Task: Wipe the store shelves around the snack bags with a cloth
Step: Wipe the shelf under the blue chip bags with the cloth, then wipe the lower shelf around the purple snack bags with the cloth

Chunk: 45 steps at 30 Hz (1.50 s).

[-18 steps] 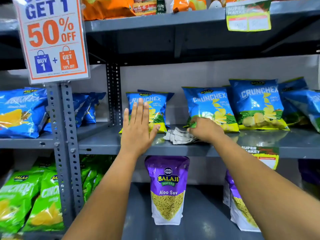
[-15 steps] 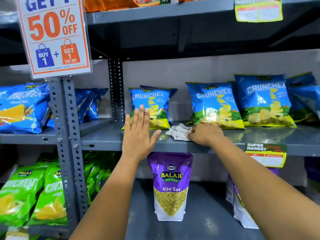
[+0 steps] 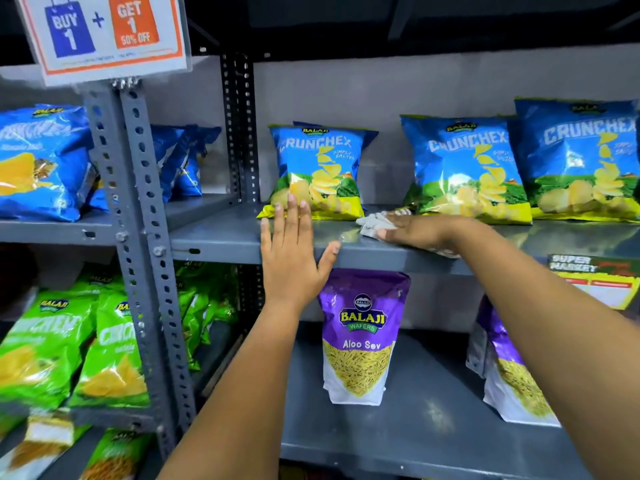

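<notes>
— So why is the left hand (image 3: 291,258) lying flat on the shelf (image 3: 221,237) like that?

— To steady the person, I'd judge. Its fingers are spread wide and hold nothing, the palm rests on the front edge, and the fingertips reach the foot of the nearest blue chip bag (image 3: 320,171).

— And the cloth (image 3: 377,223)?

— Under the right hand (image 3: 419,233), pressed onto the shelf in the bare gap between that bag and the next blue one (image 3: 467,168). The fingers lie flat over it, pinning it down rather than gripping; only a crumpled pale end shows past them. That gap is what can be wiped without shifting stock.

— How many bags stand on that board?

— Three blue fronts are plain, upright against the back wall. One more seems to sit behind the first, but I cannot tell for sure. Below stand two purple pouches (image 3: 360,337), and green bags (image 3: 41,348) fill the bay to the left; those overlap too much to count.
</notes>
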Motion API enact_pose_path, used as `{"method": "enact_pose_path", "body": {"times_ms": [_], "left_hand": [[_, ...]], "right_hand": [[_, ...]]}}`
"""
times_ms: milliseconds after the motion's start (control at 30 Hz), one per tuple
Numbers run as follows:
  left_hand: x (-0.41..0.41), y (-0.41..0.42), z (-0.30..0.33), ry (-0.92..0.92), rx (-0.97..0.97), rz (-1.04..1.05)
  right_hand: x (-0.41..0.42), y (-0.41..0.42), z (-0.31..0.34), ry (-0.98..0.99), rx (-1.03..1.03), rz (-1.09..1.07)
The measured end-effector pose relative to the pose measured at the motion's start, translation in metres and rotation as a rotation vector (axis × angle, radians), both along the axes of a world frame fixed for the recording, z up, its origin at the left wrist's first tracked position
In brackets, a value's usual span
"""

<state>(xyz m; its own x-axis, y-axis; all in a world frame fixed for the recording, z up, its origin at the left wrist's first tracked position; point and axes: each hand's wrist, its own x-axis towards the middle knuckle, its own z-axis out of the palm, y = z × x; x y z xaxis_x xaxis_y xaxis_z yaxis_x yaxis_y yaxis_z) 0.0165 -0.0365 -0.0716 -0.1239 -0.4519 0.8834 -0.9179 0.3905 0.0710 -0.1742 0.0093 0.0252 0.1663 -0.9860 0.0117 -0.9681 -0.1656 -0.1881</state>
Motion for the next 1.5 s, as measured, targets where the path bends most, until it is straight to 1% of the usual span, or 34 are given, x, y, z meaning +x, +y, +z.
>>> {"method": "enact_pose_path", "body": {"times_ms": [133,167,200,267,300,367,400,467,533,567,633,700,800,900,1033,1100,1167,1267,1300,1333,1400,1467,1500], "left_hand": [[0.002,-0.001,-0.004,0.014,-0.008,-0.03],[0.004,0.0,-0.008,0.017,-0.01,-0.036],[0.008,0.002,-0.017,0.018,-0.006,-0.04],[0.019,0.007,-0.048,-0.006,0.028,-0.035],[0.027,0.01,-0.07,-0.035,0.07,-0.026],[0.052,0.018,-0.121,-0.092,0.183,0.006],[0.066,0.022,-0.146,-0.101,0.24,0.038],[0.101,0.028,-0.19,-0.09,0.361,0.135],[0.132,0.031,-0.227,-0.093,0.447,0.211],[0.143,0.033,-0.242,-0.111,0.471,0.22],[0.156,0.035,-0.271,-0.164,0.503,0.212],[0.158,0.036,-0.291,-0.187,0.518,0.232],[0.154,0.035,-0.3,-0.119,0.526,0.314],[0.157,0.025,-0.298,-0.045,0.514,0.36],[0.158,0.014,-0.304,-0.053,0.491,0.388],[0.158,0.011,-0.306,-0.056,0.463,0.397],[0.159,0.009,-0.307,-0.056,0.451,0.4],[0.163,0.01,-0.311,-0.088,0.426,0.401],[0.165,0.009,-0.312,-0.102,0.415,0.403],[0.166,0.009,-0.313,-0.112,0.411,0.403],[0.166,0.008,-0.312,-0.13,0.413,0.396],[0.166,0.011,-0.311,-0.136,0.406,0.378],[0.167,0.014,-0.309,-0.136,0.385,0.365]], "right_hand": [[0.002,0.001,-0.009,-0.105,-0.119,-0.035],[0.002,0.004,-0.009,-0.078,-0.148,-0.058],[0.004,0.006,-0.011,-0.012,-0.203,-0.122],[0.01,0.009,-0.018,0.146,-0.386,-0.283],[0.014,0.011,-0.024,0.178,-0.486,-0.327],[0.026,0.017,-0.039,0.166,-0.713,-0.324],[0.03,0.022,-0.046,0.122,-0.815,-0.299],[0.043,0.031,-0.064,-0.063,-0.958,-0.234],[0.059,0.039,-0.091,-0.298,-1.022,-0.125],[0.069,0.042,-0.109,-0.38,-1.043,-0.066],[0.092,0.036,-0.151,-0.484,-1.011,0.015],[0.111,0.02,-0.193,-0.576,-0.873,0.042],[0.129,-0.01,-0.248,-0.642,-0.651,0.075],[0.14,-0.044,-0.278,-0.587,-0.536,0.103],[0.154,-0.106,-0.298,-0.515,-0.389,0.099],[0.161,-0.142,-0.305,-0.491,-0.359,0.074],[0.167,-0.176,-0.314,-0.376,-0.309,0.003],[0.169,-0.205,-0.342,-0.29,-0.077,-0.143],[0.172,-0.205,-0.353,-0.258,-0.042,-0.152],[0.177,-0.201,-0.364,-0.212,-0.055,-0.126],[0.192,-0.187,-0.377,-0.174,-0.096,-0.004],[0.205,-0.17,-0.38,-0.205,-0.028,0.149],[0.207,-0.165,-0.378,-0.256,0.007,0.188]]}}
